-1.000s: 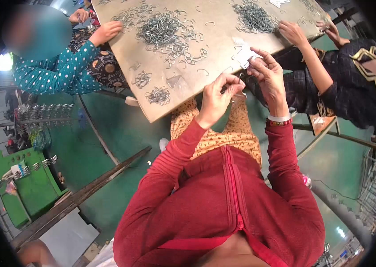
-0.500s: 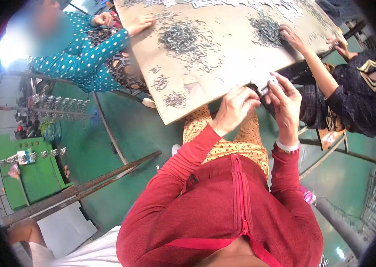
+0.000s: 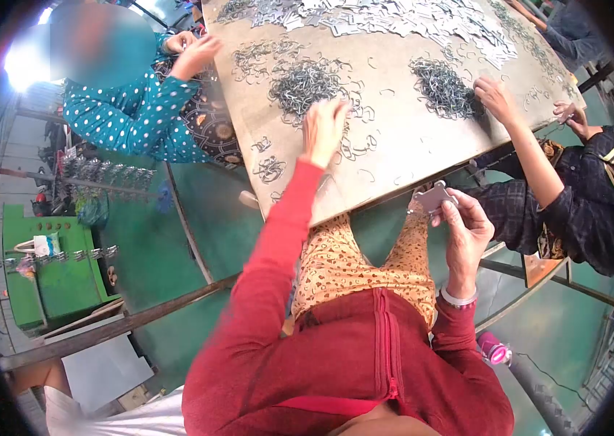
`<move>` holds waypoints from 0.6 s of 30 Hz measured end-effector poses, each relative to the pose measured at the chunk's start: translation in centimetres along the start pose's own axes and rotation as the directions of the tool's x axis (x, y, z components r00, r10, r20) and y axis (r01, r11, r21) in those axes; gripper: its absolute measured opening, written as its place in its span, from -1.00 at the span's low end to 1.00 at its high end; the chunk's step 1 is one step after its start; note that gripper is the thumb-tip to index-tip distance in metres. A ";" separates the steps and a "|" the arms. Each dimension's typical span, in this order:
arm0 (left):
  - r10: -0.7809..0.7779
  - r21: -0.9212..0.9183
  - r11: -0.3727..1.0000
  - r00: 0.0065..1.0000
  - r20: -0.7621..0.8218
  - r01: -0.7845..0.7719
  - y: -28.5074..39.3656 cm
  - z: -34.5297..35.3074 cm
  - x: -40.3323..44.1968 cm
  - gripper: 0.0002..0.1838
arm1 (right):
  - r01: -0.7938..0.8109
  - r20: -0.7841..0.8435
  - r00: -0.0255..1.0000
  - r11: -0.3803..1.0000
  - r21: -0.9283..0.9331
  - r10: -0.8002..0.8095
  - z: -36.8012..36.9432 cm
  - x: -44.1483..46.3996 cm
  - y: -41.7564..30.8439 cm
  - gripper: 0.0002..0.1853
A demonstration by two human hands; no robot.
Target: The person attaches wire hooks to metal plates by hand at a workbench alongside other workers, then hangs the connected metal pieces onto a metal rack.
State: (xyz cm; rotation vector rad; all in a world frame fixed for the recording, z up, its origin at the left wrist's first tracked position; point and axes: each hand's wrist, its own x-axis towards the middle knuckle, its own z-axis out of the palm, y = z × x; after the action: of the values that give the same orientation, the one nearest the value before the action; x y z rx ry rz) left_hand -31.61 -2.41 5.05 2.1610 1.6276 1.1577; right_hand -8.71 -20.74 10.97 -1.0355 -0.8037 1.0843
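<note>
My left hand (image 3: 323,131) reaches over the near right edge of a pile of metal hooks (image 3: 301,89) on the table, its fingers bent down and slightly apart. Nothing shows between them, and the fingertips partly cover the hooks. A flat grey metal plate (image 3: 434,198) with a notched outline is pinched between the thumb and fingers of my right hand (image 3: 466,224), just off the table's near edge. Small loose hooks lie around the pile.
The table (image 3: 408,138) also bears a second hook pile (image 3: 443,89) and many flat plates (image 3: 408,20) at the far side. One co-worker (image 3: 129,116) sits at the left, another (image 3: 575,196) at the right with a hand beside the second pile. Metal bars cross the lower left.
My left hand has left my right hand and moved up and left to the hook pile. The plate now shows more fully in my right hand. The left co-worker's hand has lifted off the table.
</note>
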 end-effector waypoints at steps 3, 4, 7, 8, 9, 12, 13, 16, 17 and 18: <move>-0.049 0.195 0.981 0.990 0.133 0.022 -2.8 3.1 2.9 -0.74 | -0.037 -0.013 0.999 0.997 -0.062 0.036 -0.8 0.5 -0.1 -0.79; -0.092 0.266 0.963 0.980 0.176 0.042 -3.6 4.2 4.1 -0.75 | -0.027 -0.009 1.000 0.994 -0.102 0.026 -1.0 0.7 -0.2 -0.79; -0.022 0.420 0.906 0.987 0.158 -0.047 -3.0 5.4 4.3 -0.80 | -0.029 -0.021 0.999 0.997 -0.074 0.027 -1.6 1.0 -0.1 -0.80; 0.009 0.461 0.883 0.987 0.159 -0.083 -2.8 5.6 4.1 -0.79 | -0.023 -0.014 1.000 0.997 -0.068 0.022 -1.6 1.1 -0.2 -0.81; 0.050 0.483 0.868 0.989 0.137 -0.111 -3.1 6.0 3.9 -0.77 | -0.018 -0.007 1.000 0.998 -0.062 0.017 -1.5 1.2 -0.3 -0.81; 0.097 0.396 0.912 0.994 0.051 -0.109 -3.7 5.4 4.6 -0.75 | 0.008 0.002 1.000 0.994 -0.105 -0.008 -1.2 1.1 -0.7 -0.81; 0.069 0.342 0.936 0.997 0.043 -0.079 -3.8 4.8 5.0 -0.76 | 0.011 -0.003 1.000 0.990 -0.144 -0.012 -1.1 0.9 -0.8 -0.81; 0.133 0.049 0.990 0.987 -0.086 -0.130 -3.3 2.9 4.2 -0.79 | 0.129 -0.002 0.991 0.948 -0.292 -0.135 -0.9 0.6 -0.6 -0.81; -0.061 -0.211 0.975 0.997 0.048 0.070 0.2 0.3 2.7 -0.81 | 0.095 0.014 0.995 0.949 -0.301 -0.095 -0.7 0.3 -1.0 -0.81; -0.224 -0.417 0.859 0.951 0.215 0.297 3.7 -2.0 1.9 -0.84 | 0.089 -0.013 0.995 0.945 -0.315 -0.098 -0.1 -0.2 -1.3 -0.81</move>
State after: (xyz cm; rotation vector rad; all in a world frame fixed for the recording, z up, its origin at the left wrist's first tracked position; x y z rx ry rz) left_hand -30.11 -2.71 9.39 1.6404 1.3679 1.1093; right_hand -8.27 -21.12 12.18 -1.2631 -1.0145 0.8745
